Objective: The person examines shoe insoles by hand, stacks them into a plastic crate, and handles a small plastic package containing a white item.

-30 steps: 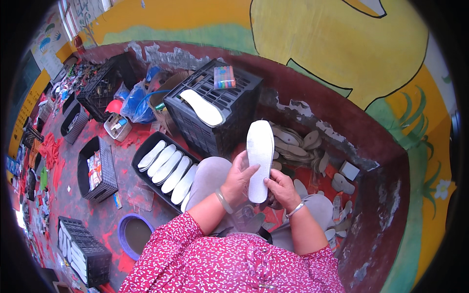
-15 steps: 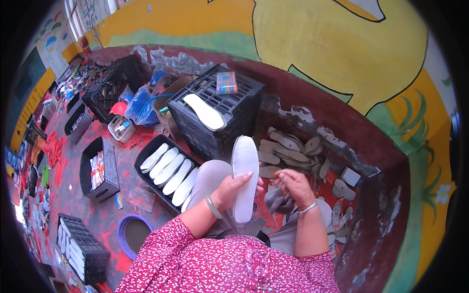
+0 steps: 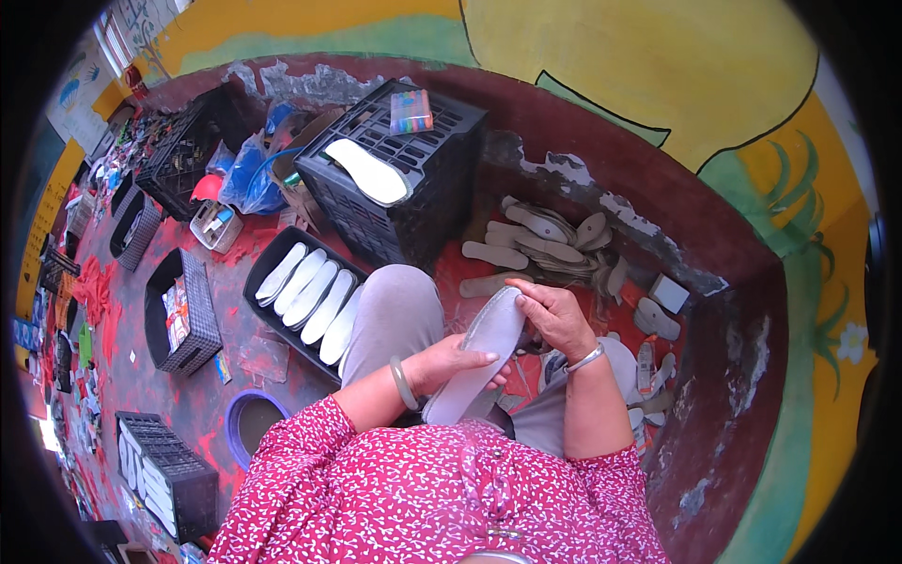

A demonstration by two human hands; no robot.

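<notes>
A pale shoe insole lies tilted across my lap, its far end leaning to the right. My left hand grips it near the middle, thumb on top and fingers beneath. At its upper end my right hand pinches the rim between thumb and fingers. Just left of my knee, a black basket holds a row of several white insoles. Another white insole rests on an upturned black crate ahead of me, beside a pack of coloured sticks.
Grey-brown insoles lie heaped by the wall at the right. A small white box stands near them. On the left are a patterned basket, a purple-rimmed bucket and a black crate of white insoles. Red scraps litter the floor.
The insole has tipped from upright to slanting right and lower. My right hand, apart from it before, now grips its upper end. The whole view has shifted slightly.
</notes>
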